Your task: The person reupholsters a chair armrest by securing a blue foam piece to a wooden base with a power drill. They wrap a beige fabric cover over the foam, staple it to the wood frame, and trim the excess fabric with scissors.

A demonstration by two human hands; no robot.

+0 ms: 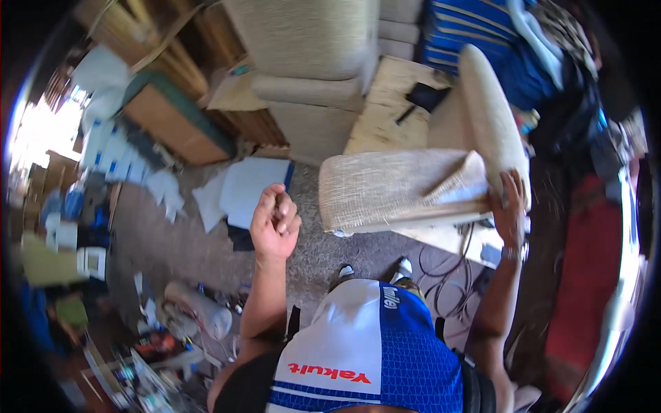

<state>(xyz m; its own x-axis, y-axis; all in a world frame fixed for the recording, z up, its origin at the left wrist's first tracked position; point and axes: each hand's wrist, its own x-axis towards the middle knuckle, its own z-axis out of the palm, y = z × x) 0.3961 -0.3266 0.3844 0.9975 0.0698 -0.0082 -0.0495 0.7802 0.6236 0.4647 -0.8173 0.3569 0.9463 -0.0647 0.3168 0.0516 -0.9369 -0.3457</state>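
Note:
A beige upholstered sofa arm (392, 189) lies in front of me, its woven fabric covering the left part and a loose flap folded up near its right end. Pale padding shows under that flap. My right hand (508, 206) grips the right end, where the piece meets a second, curved beige upholstered panel (492, 113) that stands up behind. Over the floor, left of the sofa arm and apart from it, my left hand (275, 220) is raised with its fingers curled in. Whether something small sits between those fingers cannot be made out.
A plywood board (379, 110) lies under the sofa parts, with a black item (427, 96) on it. Beige seating (303, 41) stands behind. Coiled hoses (447, 282) lie near my feet. A white sheet (255, 189), a green-edged panel (179, 120) and clutter occupy the left.

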